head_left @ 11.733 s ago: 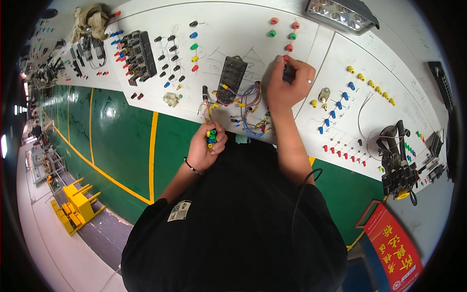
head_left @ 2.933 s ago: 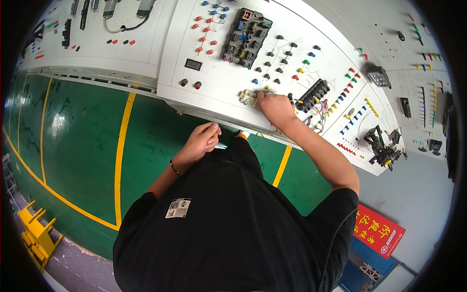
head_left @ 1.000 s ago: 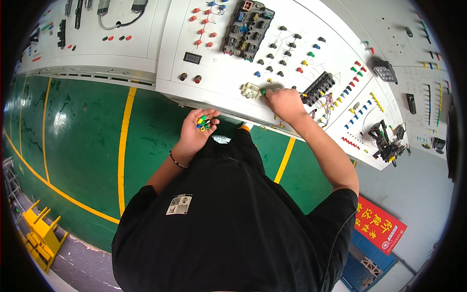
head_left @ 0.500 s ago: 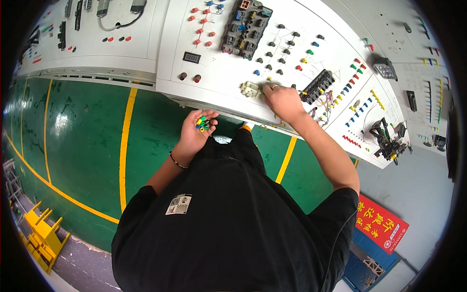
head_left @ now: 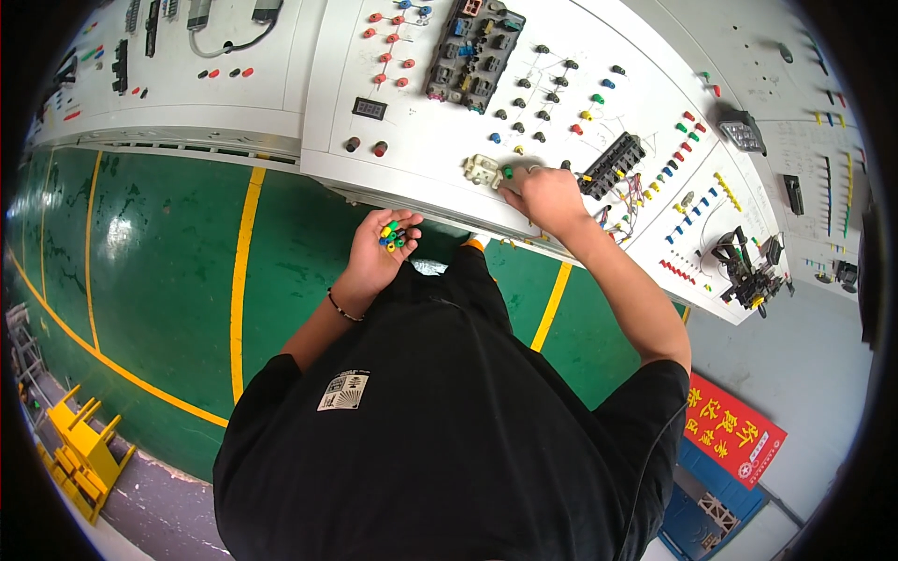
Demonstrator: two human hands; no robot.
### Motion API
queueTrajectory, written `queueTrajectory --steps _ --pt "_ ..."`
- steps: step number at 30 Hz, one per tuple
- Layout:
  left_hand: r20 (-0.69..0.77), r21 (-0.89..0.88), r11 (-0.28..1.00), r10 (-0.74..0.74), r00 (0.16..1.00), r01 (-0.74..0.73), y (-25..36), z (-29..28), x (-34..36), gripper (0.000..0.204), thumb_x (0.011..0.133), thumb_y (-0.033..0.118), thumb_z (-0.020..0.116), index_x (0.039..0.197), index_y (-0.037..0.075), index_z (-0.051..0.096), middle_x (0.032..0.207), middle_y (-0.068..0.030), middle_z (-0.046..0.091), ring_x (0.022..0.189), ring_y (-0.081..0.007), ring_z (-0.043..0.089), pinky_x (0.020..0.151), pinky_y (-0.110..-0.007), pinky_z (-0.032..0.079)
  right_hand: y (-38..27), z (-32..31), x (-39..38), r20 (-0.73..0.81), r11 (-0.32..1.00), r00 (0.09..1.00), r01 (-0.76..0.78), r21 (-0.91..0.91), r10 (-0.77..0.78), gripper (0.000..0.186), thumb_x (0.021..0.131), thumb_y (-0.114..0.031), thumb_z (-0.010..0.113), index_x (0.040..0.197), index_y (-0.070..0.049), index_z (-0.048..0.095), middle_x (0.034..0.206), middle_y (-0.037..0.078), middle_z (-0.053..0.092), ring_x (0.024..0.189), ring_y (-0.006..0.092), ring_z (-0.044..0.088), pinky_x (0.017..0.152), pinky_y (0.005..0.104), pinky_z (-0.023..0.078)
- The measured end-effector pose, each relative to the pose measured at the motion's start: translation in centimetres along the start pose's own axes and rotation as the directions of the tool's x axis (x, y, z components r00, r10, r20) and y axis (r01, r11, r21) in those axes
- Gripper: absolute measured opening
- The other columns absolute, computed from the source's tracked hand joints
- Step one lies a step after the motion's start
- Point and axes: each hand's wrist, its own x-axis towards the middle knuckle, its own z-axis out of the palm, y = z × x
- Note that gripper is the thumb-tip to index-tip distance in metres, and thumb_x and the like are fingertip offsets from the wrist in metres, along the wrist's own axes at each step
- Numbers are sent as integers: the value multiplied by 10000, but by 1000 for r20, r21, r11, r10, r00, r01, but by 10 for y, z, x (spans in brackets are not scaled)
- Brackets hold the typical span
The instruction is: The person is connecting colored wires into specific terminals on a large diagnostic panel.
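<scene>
My left hand [head_left: 379, 248] is cupped palm-up below the bench edge, holding several small green, yellow, blue and black plastic caps [head_left: 392, 237]. On the white panel [head_left: 430, 168], my right hand [head_left: 547, 196] has its fingers curled at a small green cap [head_left: 508, 173], partly hiding it, just right of a cream connector block [head_left: 483, 172]. Further right sits a black terminal strip [head_left: 610, 166] with thin coloured wires [head_left: 625, 204]. Above are rows of black posts [head_left: 522, 103] and a black fuse box [head_left: 472, 61].
A second panel [head_left: 168, 93] adjoins at left. Black switch gear [head_left: 739, 271] is at the right, with a lamp [head_left: 744, 131] behind. Yellow frames [head_left: 79, 449] stand at lower left on the floor; a red sign [head_left: 734, 430] is at lower right.
Since about three seconds ago my left hand has opened into a cup, showing the caps. In the last second my right fingers have shifted slightly at the green cap.
</scene>
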Motion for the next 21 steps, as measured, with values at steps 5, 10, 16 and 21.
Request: queueTrajectory --steps 5,10,16,21 --pt "-6 5 1000 9 1000 -9 1 0 0 319 985 278 454 1008 19 639 1027 -126 692 840 -219 632 758 -327 524 -1 3 0 -181 994 983 7 105 12 197 915 -255 547 938 -90 652 765 103 682 721 275 686 594 417 545" --pt "-12 -7 1000 -2 1000 1 1 -1 2 318 983 277 455 1002 19 640 1026 -128 692 840 -219 632 750 -323 523 2 7 -1 -125 999 992 21 40 -16 246 921 -303 607 998 -69 589 629 102 619 563 293 637 509 417 506" --pt "-29 17 1000 9 1000 -8 0 0 2 315 984 274 453 990 19 638 1019 -130 692 836 -219 631 746 -322 522 1 11 1 -197 996 978 79 31 -72 205 900 -207 567 1058 -76 577 714 98 643 684 277 673 576 411 544" --pt "-26 13 1000 24 999 -24 2 1 2 317 989 272 448 987 19 639 1016 -129 692 836 -215 628 744 -318 522 0 12 0 -148 994 988 -17 110 34 195 903 -220 571 1034 -76 570 724 108 637 690 279 673 571 419 541"
